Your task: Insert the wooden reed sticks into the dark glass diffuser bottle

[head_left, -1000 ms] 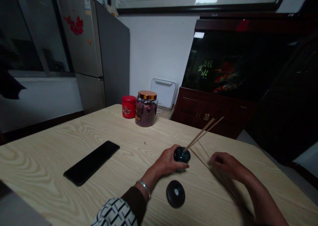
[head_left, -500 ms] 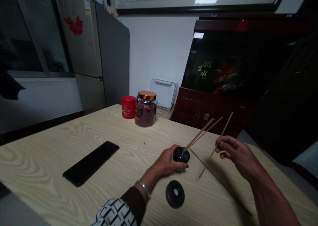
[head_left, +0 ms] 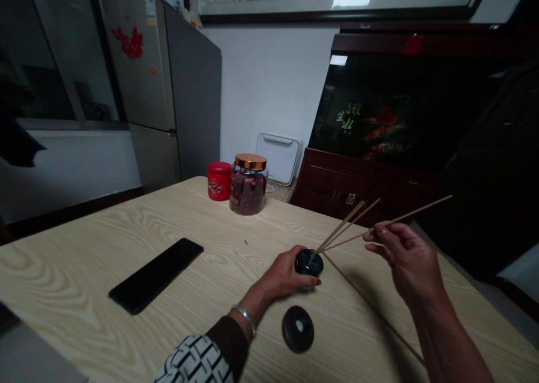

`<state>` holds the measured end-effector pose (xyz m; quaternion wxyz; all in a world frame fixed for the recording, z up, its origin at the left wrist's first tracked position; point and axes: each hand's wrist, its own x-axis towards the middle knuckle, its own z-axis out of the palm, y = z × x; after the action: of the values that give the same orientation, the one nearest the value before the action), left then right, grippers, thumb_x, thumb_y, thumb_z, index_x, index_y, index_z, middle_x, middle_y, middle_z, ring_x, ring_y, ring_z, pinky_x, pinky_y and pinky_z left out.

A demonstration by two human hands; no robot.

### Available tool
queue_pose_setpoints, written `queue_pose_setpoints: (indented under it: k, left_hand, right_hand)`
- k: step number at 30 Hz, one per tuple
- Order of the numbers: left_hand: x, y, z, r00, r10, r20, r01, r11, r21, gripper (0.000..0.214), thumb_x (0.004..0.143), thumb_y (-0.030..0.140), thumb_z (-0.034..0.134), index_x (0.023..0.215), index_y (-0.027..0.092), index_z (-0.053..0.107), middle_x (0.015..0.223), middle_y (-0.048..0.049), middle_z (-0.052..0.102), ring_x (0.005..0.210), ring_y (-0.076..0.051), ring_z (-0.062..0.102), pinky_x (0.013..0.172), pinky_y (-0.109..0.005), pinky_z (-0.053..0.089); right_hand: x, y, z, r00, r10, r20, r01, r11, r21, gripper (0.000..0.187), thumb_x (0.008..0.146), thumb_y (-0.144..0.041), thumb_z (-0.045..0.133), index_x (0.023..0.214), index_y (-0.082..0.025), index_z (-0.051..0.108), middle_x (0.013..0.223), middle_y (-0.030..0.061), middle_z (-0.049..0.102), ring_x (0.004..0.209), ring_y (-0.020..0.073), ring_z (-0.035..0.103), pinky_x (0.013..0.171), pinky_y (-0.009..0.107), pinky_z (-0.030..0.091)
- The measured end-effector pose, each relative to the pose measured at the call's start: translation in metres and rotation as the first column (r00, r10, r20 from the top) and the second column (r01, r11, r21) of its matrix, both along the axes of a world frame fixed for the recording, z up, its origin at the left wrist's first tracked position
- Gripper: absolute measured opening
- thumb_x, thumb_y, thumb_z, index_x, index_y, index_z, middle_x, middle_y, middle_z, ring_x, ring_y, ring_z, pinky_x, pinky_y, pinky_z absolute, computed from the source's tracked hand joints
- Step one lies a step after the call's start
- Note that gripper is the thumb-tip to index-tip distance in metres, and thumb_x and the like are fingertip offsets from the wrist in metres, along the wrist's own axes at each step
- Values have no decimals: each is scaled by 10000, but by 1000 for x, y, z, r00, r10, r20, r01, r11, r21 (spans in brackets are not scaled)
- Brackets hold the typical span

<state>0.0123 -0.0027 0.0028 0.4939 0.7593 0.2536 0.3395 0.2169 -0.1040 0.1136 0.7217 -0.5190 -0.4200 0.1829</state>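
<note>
My left hand [head_left: 286, 274] wraps a small dark glass bottle [head_left: 309, 263] that stands on the pale wood-grain table [head_left: 126, 254]. Two thin wooden sticks [head_left: 347, 224] rise from its mouth, and a third [head_left: 373, 311] slants down to the right towards the table. My right hand [head_left: 404, 256] pinches a fourth wooden stick [head_left: 415, 212] between fingers and thumb, its low end near the bottle's mouth. Below the bottle lies a round black lid [head_left: 297, 329] with a white centre, close to my left hand but not touching it.
A black phone [head_left: 155, 276] lies on the table's left. A red tin [head_left: 219, 181] and a jar of dried rosebuds [head_left: 248, 185] stand at the far edge. Beyond are a fridge [head_left: 193, 85] and a lit fish tank [head_left: 400, 108].
My right hand has risen and moved right, gripping the stick. That stick has swung from steep to nearly level, its low end now at the bottle. My left hand and the bottle stay put.
</note>
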Motion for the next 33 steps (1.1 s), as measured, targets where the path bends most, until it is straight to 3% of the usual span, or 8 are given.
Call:
queue_pose_setpoints:
  k: [14, 29, 33]
  left_hand:
    - [-1, -1, 1, 1000, 1, -4, -1, 1000, -19, 681, 588, 402, 852, 1174, 169, 594, 994, -60, 671, 885, -210, 605, 732, -267, 453]
    - [0, 0, 0, 1000, 13, -17, -14, 1000, -4, 697, 580, 434, 845, 1177, 183, 586, 994, -46, 672, 881, -207, 603, 733, -268, 445]
    - [1, 0, -1, 1000, 7, -4, -7, 1000, -8, 665, 592, 419, 841, 1164, 189, 592, 992, -46, 672, 894, -210, 602, 733, -271, 445]
  right_hand:
    - [-23, 4, -9, 983, 63, 175, -53, 997, -59, 230, 793, -394, 724, 880, -198, 641, 821, 16, 658, 756, 166, 680, 641, 280, 593]
    - [-43, 16, -27, 944, 238, 228, -194, 961, -199, 268, 817, -442, 675, 840, -183, 610, 795, 31, 651, 757, 185, 666, 637, 306, 571]
    - [-41, 14, -25, 918, 304, 255, -235, 935, -267, 285, 812, -466, 668, 870, -190, 624, 841, 40, 668, 792, 199, 673, 654, 319, 572]
